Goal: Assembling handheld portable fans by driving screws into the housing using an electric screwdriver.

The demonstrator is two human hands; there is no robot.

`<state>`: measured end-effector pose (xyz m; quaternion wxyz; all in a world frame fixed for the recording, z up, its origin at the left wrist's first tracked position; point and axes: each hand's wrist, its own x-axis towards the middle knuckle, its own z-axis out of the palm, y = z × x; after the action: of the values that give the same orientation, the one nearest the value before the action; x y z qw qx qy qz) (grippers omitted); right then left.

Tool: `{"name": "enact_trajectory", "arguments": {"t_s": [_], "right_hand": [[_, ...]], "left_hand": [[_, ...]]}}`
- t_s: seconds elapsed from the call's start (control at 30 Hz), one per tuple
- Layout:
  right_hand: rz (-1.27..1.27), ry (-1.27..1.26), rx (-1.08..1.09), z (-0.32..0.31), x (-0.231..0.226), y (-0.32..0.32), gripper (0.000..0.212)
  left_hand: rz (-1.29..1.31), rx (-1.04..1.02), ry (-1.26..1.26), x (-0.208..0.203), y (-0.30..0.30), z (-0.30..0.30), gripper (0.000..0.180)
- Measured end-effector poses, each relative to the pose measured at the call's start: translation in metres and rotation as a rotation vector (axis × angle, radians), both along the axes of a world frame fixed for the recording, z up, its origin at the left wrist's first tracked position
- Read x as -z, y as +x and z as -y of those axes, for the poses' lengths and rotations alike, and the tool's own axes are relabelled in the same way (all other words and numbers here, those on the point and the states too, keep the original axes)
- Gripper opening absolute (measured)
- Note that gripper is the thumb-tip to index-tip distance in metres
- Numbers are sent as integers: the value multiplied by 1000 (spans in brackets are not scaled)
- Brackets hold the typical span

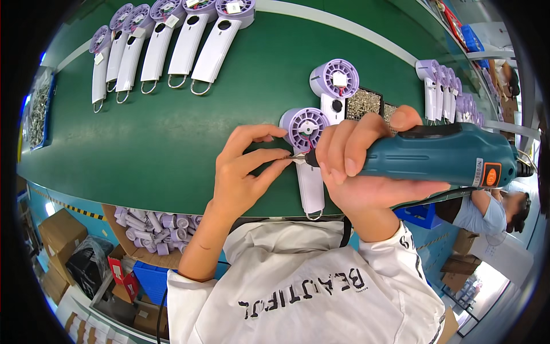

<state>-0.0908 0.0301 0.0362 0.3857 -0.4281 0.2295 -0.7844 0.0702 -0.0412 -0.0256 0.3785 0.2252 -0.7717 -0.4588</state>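
Note:
My right hand [358, 163] is wrapped round a teal electric screwdriver [435, 155], held level, its bit pointing left. At the bit's tip, the thumb and forefinger of my left hand [238, 172] are pinched together; whatever small thing they hold is too small to make out. Just beneath the bit lies a handheld fan [311, 192] with a purple round head and white handle, a thin red wire showing at its open hub. A second fan [334, 79], with a white square piece on its hub, lies behind it, its handle partly hidden by my right hand.
Small metal parts fill a black tray [364, 104] behind my right hand. More fans [215, 49] lie in a row at the far left, others [436, 86] at the right. A box of fan parts [157, 229] stands below the green table [160, 155]. Another person [487, 212] is at right.

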Motion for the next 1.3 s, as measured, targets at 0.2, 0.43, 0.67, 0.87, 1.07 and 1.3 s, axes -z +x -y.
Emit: {"name": "enact_trajectory", "arguments": {"t_s": [0.2, 0.43, 0.67, 0.87, 1.07, 1.3], "right_hand": [[0, -4, 1, -1, -1, -1, 87], [-86, 33, -137, -1, -7, -14, 83], [-138, -20, -22, 1, -18, -15, 83], [-169, -8, -15, 6, -7, -19, 88], [-143, -13, -80, 13, -1, -15, 85], [-153, 7, -99, 16, 1, -12, 62]], "left_hand": [[-28, 12, -30, -2, 0, 0, 19], [-94, 59, -44, -7, -6, 1, 16], [-68, 57, -141, -17, -27, 10, 15], [-42, 37, -115, -12, -25, 10, 15], [-25, 26, -20, -9, -20, 10, 17], [-37, -150, -37, -2, 6, -3, 18]]}}
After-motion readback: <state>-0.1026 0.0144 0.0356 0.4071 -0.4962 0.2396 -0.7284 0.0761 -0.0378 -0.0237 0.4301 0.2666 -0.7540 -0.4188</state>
